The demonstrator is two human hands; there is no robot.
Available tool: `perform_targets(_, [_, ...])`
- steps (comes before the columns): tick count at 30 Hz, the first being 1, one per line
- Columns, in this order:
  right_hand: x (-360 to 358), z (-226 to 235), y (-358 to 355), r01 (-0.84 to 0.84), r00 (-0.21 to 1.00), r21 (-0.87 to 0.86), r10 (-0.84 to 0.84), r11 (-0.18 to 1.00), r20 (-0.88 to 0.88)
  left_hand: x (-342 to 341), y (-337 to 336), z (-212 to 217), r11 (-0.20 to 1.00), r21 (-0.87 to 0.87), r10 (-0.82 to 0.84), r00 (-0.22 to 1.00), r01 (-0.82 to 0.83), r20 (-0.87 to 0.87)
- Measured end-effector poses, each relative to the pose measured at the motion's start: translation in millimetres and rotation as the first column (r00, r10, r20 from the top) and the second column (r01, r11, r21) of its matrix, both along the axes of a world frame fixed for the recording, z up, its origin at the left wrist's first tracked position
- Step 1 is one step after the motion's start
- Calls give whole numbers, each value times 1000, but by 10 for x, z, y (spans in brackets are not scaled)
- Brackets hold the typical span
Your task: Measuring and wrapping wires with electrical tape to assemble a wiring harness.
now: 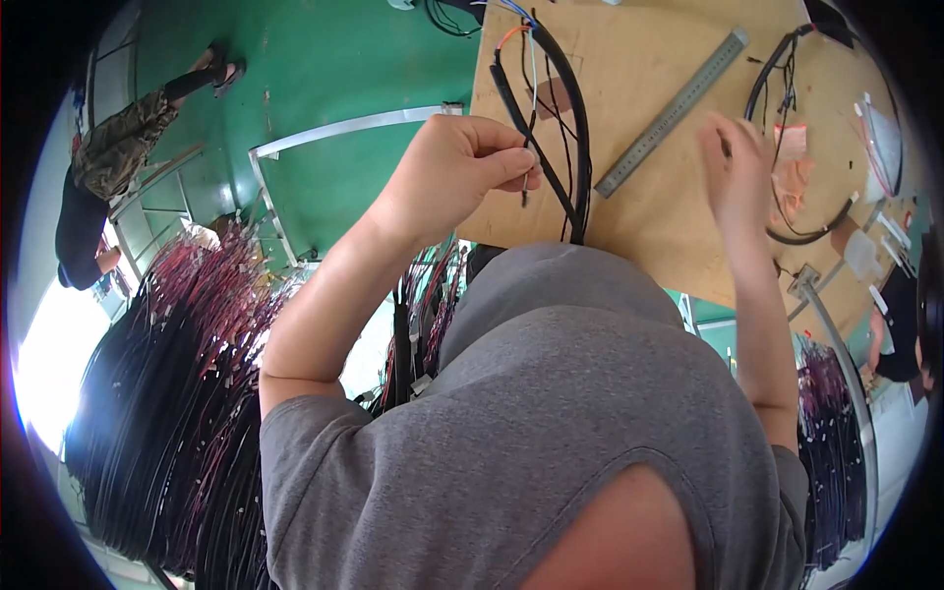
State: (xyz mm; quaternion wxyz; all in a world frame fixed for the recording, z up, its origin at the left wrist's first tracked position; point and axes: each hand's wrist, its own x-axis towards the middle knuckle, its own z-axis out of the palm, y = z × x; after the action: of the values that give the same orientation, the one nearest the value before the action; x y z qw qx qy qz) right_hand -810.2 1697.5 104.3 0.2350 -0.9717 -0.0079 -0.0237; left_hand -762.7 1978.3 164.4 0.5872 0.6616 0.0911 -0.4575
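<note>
My left hand is closed in a pinch on a thin wire. The wire runs down from the upper part of the wooden table, and its dark end pokes out below my fingertips. Just right of that hand lies a thick black cable harness, bent over at the top, with thinner black wires and some orange and blue ones. My right hand is raised over the table to the right, fingers curled together and slightly blurred. Something small and dark shows between them, too small to name.
A steel ruler lies diagonally on the wooden table. A looped black cable and orange plastic pieces are at the right. Wire bundles hang at the left, near a metal frame. People stand at far left and right.
</note>
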Motion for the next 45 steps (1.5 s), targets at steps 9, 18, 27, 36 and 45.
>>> perform_targets(9, [352, 330, 1092, 688, 597, 725, 562, 7, -572, -75, -61, 33, 939, -275, 98, 926, -208, -366])
perform_targets(18, [321, 379, 1166, 593, 671, 771, 386, 233, -633, -161, -83, 77, 958, -189, 155, 942, -217, -297])
perform_targets(27, [336, 435, 1045, -546, 820, 323, 414, 773, 395, -1, -124, 224, 956, -292, -22, 993, -13, -117])
perform_targets(36, [290, 893, 1063, -167, 982, 881, 152, 442, 110, 654, -221, -740, 797, -430, 346, 904, -424, -251])
perform_targets(45, [471, 1119, 696, 341, 936, 924, -150, 175, -317, 468, -507, 134, 679, -653, 251, 942, -335, -222])
